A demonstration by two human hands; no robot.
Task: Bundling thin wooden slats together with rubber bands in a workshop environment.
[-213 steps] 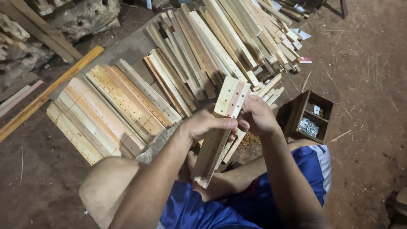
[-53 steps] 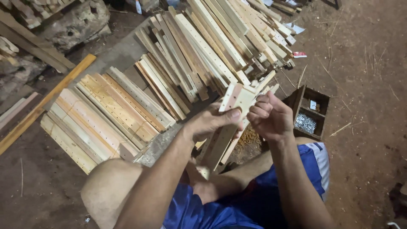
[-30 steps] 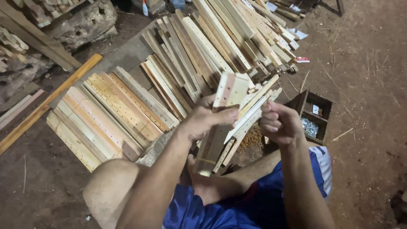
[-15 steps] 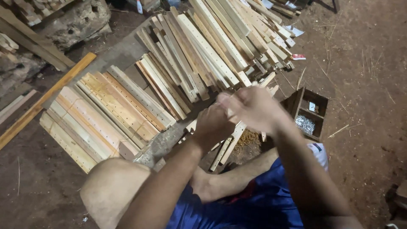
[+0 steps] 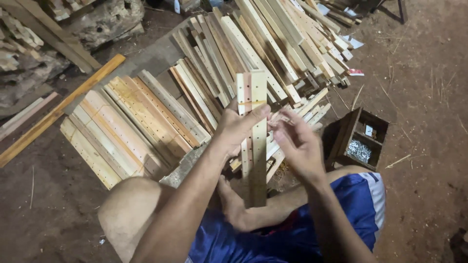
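My left hand [image 5: 239,127] grips a small bundle of pale wooden slats with drilled holes [image 5: 255,151], held nearly upright in front of me with its lower end near my foot. A thin rubber band runs around the bundle near its top. My right hand [image 5: 295,141] is beside the bundle on its right, fingers bent and touching its edge just below the band. Loose slats [image 5: 297,109] lie on the ground right behind both hands.
Tied bundles of drilled slats [image 5: 126,129] lie to the left. A large pile of loose slats [image 5: 263,44] fills the back. A dark wooden box with small metal pieces [image 5: 360,141] stands at the right, rubber bands on the dirt beside it. A long plank [image 5: 58,109] lies at far left.
The slat bundle has turned from tilted to nearly upright in my left hand. My right hand crossed over its top half a second ago and has dropped to its right side; a band now circles the top.
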